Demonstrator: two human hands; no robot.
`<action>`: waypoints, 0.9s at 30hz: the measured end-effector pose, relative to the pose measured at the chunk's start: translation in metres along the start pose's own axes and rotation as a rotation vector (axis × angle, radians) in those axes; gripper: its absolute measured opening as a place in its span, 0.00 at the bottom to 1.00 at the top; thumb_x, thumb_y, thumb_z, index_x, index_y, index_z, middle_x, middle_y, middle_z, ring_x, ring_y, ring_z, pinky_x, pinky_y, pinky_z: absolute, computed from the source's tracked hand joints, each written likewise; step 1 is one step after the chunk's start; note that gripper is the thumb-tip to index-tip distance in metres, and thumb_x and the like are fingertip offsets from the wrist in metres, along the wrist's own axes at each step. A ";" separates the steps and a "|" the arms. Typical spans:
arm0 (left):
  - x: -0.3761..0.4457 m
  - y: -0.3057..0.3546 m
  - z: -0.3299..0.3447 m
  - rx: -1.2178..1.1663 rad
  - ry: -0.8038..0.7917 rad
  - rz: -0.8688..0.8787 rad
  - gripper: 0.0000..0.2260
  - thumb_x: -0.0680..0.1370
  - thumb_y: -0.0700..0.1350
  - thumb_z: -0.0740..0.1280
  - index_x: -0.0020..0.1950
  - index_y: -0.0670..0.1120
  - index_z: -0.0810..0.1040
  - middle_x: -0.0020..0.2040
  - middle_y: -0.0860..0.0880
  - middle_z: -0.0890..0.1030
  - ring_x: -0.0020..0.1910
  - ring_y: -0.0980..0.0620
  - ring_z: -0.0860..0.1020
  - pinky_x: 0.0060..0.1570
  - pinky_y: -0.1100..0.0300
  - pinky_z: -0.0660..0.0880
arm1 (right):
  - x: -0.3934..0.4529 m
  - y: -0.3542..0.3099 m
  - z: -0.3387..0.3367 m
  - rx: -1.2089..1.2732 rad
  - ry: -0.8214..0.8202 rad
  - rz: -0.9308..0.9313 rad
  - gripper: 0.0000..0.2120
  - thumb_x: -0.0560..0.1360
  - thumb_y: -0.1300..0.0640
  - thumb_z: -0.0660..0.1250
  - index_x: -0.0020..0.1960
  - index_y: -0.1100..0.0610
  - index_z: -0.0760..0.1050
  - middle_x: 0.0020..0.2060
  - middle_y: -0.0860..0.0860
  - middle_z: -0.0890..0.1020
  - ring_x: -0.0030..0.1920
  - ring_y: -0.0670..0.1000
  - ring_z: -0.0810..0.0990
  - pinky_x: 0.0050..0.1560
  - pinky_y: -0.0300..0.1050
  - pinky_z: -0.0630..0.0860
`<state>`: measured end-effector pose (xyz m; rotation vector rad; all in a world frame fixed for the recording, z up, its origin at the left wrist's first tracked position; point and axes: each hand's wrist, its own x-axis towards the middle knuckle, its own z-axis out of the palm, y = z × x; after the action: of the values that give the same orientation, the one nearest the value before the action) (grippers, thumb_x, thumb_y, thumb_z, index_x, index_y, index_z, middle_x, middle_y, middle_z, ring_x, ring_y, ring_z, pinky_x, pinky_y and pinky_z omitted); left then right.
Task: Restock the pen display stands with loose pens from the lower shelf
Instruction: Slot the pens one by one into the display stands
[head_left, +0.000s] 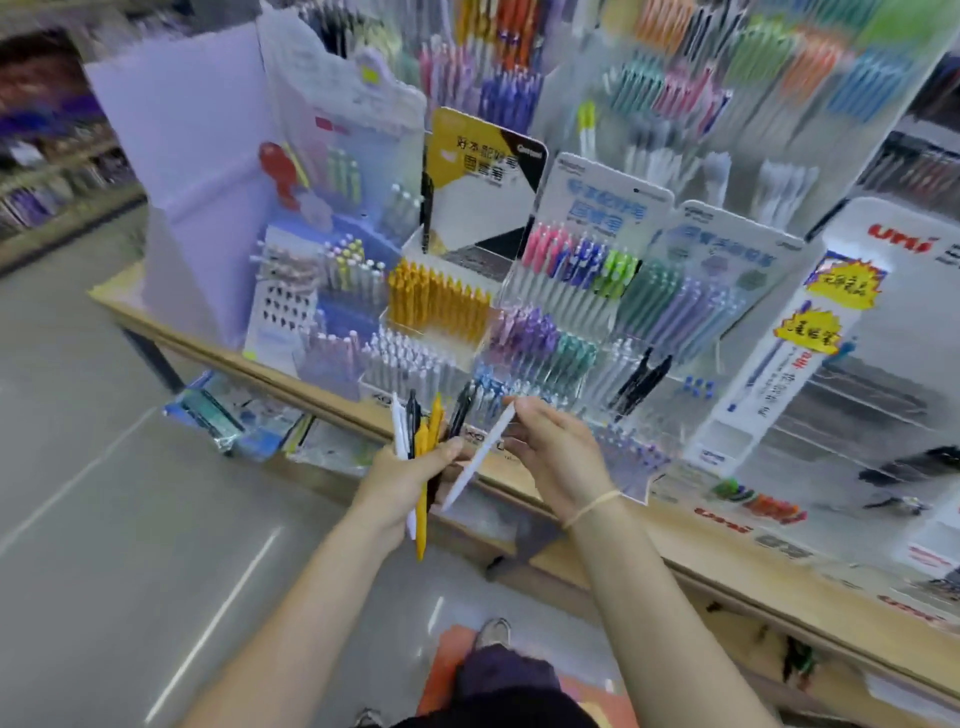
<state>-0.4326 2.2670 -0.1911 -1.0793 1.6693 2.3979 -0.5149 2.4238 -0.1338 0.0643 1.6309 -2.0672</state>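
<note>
Nearest the viewer, a bundle of loose pens (422, 452) is gripped in the left hand (410, 480), its fingers curled round white, black and yellow barrels that fan upward toward the worktop edge (291, 371). Just to the right of the bundle, a single white pen (480, 457) is pinched near its top end by the right hand (556, 449), thumb and forefinger closed on it, the other fingers loosely bent. The long axis of this pen is seen to run on a slant, upper end toward the stands, lower end close by the left palm. Directly beyond the bundle, touching distance cannot be judged, but the row of white pens (410, 358) in a clear display stand (374, 387) is set just behind and slightly left of the right hand; the yellow pens (441, 301) are ranked behind that row. The right hand is judged the nearer to the slots, so the white pen would likely need to be swung upright and carried forward and left. Blur hides which slots are vacant.
</note>
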 end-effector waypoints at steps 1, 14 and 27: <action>0.005 0.006 -0.008 -0.025 0.021 -0.014 0.40 0.55 0.63 0.84 0.57 0.39 0.82 0.49 0.41 0.84 0.50 0.39 0.83 0.42 0.50 0.78 | 0.007 0.001 0.006 -0.013 0.022 -0.025 0.09 0.81 0.62 0.62 0.52 0.63 0.81 0.37 0.51 0.81 0.38 0.48 0.79 0.42 0.40 0.76; 0.091 0.063 -0.069 0.069 0.049 -0.045 0.07 0.80 0.43 0.69 0.48 0.39 0.81 0.40 0.44 0.85 0.29 0.51 0.81 0.27 0.60 0.77 | 0.134 0.019 0.037 -0.422 0.265 -0.273 0.05 0.78 0.63 0.67 0.49 0.58 0.82 0.42 0.54 0.84 0.38 0.44 0.81 0.43 0.37 0.79; 0.169 0.091 -0.105 0.070 -0.271 -0.234 0.11 0.81 0.45 0.67 0.59 0.40 0.80 0.43 0.42 0.86 0.33 0.47 0.83 0.32 0.58 0.80 | 0.160 0.078 0.073 -0.793 0.499 -0.301 0.04 0.77 0.64 0.70 0.51 0.60 0.82 0.40 0.48 0.82 0.42 0.45 0.82 0.47 0.32 0.76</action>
<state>-0.5420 2.0816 -0.2292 -0.8409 1.4404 2.2061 -0.6030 2.2877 -0.2372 0.0653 2.8088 -1.5058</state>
